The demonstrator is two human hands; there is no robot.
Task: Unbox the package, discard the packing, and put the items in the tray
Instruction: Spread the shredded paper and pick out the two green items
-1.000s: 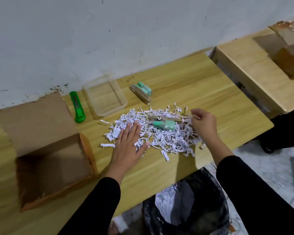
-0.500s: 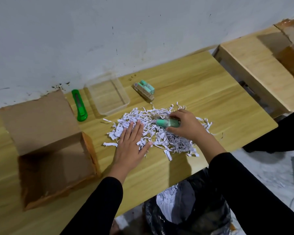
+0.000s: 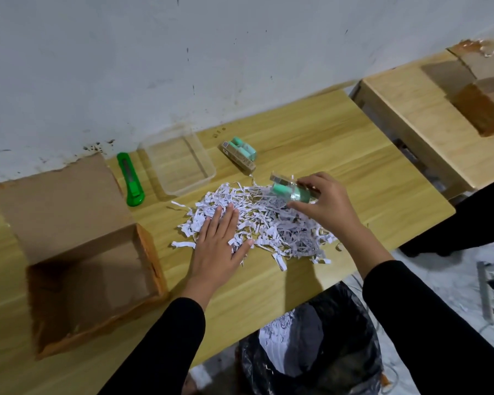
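Left hand [image 3: 220, 246] lies palm down with fingers spread, pressing on the near-left part of the shredded paper pile [image 3: 271, 226], which sits on the wooden table [image 3: 368, 178]. Right hand [image 3: 330, 208] is held above the far-right part of the pile, its fingers and thumb curled round a clear packet [image 3: 287, 191] containing mint-green items. The packet is tilted, with its far end pointing toward the tray. Clear plastic tray [image 3: 211, 173] stands just beyond the pile, near the wall. A second mint-green packet [image 3: 240, 153] lies on the table just right of the tray, outside it. Green utility knife [image 3: 130, 179] lies left of the tray, between it and the open cardboard box [image 3: 77, 223], whose flap is folded back toward the wall. Black-lined bin [image 3: 340, 352] stands on the floor at the table's near edge, with shredded paper inside. A neighbouring table [image 3: 411, 115] to the right carries another cardboard box [image 3: 485, 109]
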